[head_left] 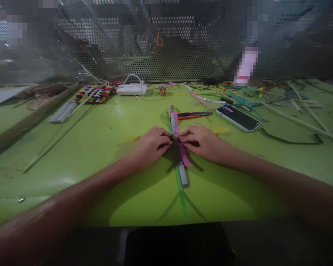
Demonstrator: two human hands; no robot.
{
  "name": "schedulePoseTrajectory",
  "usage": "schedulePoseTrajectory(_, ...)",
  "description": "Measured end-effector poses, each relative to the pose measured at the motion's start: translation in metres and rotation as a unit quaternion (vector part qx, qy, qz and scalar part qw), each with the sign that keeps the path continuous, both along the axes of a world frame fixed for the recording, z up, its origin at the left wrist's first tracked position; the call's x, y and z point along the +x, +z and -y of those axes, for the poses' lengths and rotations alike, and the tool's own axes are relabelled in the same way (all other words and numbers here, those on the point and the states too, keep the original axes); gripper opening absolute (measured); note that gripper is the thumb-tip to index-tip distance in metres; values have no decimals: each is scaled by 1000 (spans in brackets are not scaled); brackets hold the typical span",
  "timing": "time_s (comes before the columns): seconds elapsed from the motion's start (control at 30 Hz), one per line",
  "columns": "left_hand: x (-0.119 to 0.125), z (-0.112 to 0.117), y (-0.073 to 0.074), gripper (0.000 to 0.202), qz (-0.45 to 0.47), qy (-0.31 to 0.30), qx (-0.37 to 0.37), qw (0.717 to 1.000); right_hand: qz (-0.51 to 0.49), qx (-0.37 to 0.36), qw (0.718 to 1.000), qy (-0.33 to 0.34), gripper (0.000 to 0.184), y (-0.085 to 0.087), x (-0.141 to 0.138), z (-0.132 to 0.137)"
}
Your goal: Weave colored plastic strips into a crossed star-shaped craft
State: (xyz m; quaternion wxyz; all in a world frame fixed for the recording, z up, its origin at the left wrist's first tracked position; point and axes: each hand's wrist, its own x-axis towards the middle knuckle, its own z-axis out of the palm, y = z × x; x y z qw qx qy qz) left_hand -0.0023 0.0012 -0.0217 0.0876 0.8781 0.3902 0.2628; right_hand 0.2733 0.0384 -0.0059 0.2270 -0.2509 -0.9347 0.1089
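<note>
My left hand (152,143) and my right hand (203,141) meet at the middle of a green table (100,155). Both have their fingers curled and pinched on a crossing of thin strips. A grey strip (182,173), a pink strip (184,156) and a green strip (180,188) run toward and away from me. A yellow strip (220,130) lies crosswise under the hands, its ends sticking out left and right. The crossing point itself is hidden by my fingertips.
An orange utility knife (191,115) and a phone (238,118) lie behind my right hand. Several loose strips (238,96) litter the back right. A white power adapter (131,89), a colourful woven mat (93,94) and a wooden bar (30,120) sit at the back left, before a perforated metal screen (183,55).
</note>
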Motion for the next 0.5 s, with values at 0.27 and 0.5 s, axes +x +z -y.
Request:
schedulePoseTrajectory(0.27,1,0,2,22,-2,-8,10,1000,-2,8,1000,5,21,-6,5,-5)
schedulePoseTrajectory(0.5,3,4,6,22,-13,-22,34,999,4,12,1000,5,23,-4,7,-3)
